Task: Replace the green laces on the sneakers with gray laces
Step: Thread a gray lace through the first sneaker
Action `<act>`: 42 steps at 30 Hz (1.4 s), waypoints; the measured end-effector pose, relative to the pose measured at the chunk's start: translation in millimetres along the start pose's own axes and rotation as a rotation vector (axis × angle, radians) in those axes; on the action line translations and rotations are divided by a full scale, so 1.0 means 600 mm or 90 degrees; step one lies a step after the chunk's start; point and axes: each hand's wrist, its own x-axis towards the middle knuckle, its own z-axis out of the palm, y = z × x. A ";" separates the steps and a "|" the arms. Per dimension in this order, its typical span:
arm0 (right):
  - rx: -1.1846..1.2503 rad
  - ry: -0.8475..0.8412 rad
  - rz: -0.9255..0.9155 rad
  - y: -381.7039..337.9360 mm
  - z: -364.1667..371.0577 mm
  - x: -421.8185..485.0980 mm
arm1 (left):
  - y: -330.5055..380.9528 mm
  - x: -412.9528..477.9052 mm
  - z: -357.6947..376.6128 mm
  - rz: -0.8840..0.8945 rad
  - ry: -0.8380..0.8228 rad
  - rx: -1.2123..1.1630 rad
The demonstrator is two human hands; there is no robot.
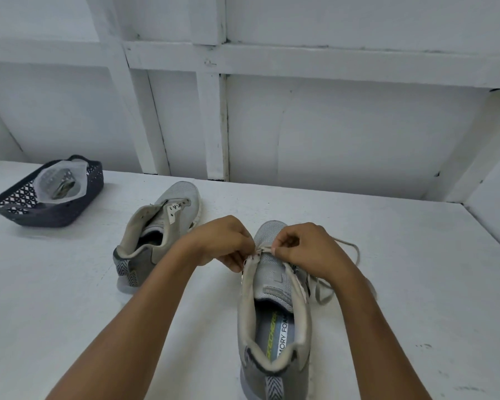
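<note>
Head, left hand [225, 241], right hand [311, 249] pinching lace [347, 243]

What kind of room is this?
Probably a plain workroom or storage corner; I can't be sure. The wall is bare white boards with wooden framing, the table is painted white, and a dark basket sits on it.

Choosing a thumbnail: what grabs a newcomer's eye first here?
Two hands meeting mid-frame over the near sneaker: the left hand pinches its eyelet edge, the right hand pinches a gray lace trailing right. Behind-left lies a second sneaker, no lace visible; far left, a dark basket holds a plastic bag.
</note>
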 end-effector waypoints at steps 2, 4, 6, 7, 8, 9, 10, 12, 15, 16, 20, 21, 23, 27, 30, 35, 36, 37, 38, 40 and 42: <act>-0.015 0.005 0.002 -0.002 0.007 -0.001 | -0.004 0.001 0.001 0.000 0.005 -0.021; -0.021 0.013 0.005 -0.002 0.013 -0.003 | -0.007 0.002 0.002 0.001 0.007 -0.035; -0.025 0.013 0.010 -0.002 0.015 -0.004 | -0.006 0.004 0.004 0.003 0.008 -0.037; -0.029 0.007 0.013 -0.003 0.015 -0.005 | -0.006 0.004 0.006 0.004 0.008 -0.036; -0.034 -0.001 0.014 -0.003 0.015 -0.005 | -0.005 0.005 0.008 0.004 0.008 -0.035; -0.039 -0.008 0.014 -0.003 0.015 -0.005 | -0.004 0.005 0.009 0.005 0.011 -0.033; -0.041 -0.009 0.017 -0.002 0.016 -0.006 | -0.003 0.005 0.011 0.004 0.014 -0.031; -0.035 0.001 0.022 -0.001 0.018 -0.007 | -0.002 0.005 0.012 0.004 0.022 -0.026; -0.020 0.027 0.026 0.004 0.023 -0.010 | -0.002 0.004 0.013 0.004 0.025 -0.023; -0.017 0.038 0.026 0.005 0.025 -0.011 | -0.002 0.004 0.013 0.003 0.026 -0.023; -0.019 0.048 0.029 0.004 0.030 -0.013 | -0.003 0.003 0.015 0.004 0.033 -0.018; -0.020 0.045 0.027 0.004 0.030 -0.013 | -0.002 0.003 0.015 0.004 0.034 -0.015; -0.023 0.044 0.026 0.004 0.032 -0.011 | -0.001 0.001 0.015 0.003 0.037 -0.011; -0.013 0.055 0.034 0.007 0.041 -0.008 | 0.001 0.001 0.018 -0.008 0.049 -0.021; 0.007 0.065 0.036 0.009 0.044 -0.009 | -0.006 0.000 0.021 -0.006 0.045 -0.044; 0.015 0.126 0.025 0.010 0.043 -0.015 | -0.018 -0.008 0.018 0.042 0.097 -0.074; 0.008 0.139 0.029 0.012 0.040 -0.017 | -0.019 -0.009 0.014 0.052 0.133 -0.113; 0.004 0.148 0.039 0.014 0.036 -0.019 | -0.020 -0.011 0.009 0.066 0.175 -0.166; 0.009 0.155 0.052 0.016 0.033 -0.023 | -0.019 -0.015 0.004 0.087 0.212 -0.229; 0.037 0.171 0.090 0.018 0.028 -0.030 | -0.013 -0.026 -0.010 0.139 0.237 -0.414; 0.068 0.186 0.139 0.019 0.028 -0.041 | -0.006 -0.041 -0.020 0.170 0.203 -0.575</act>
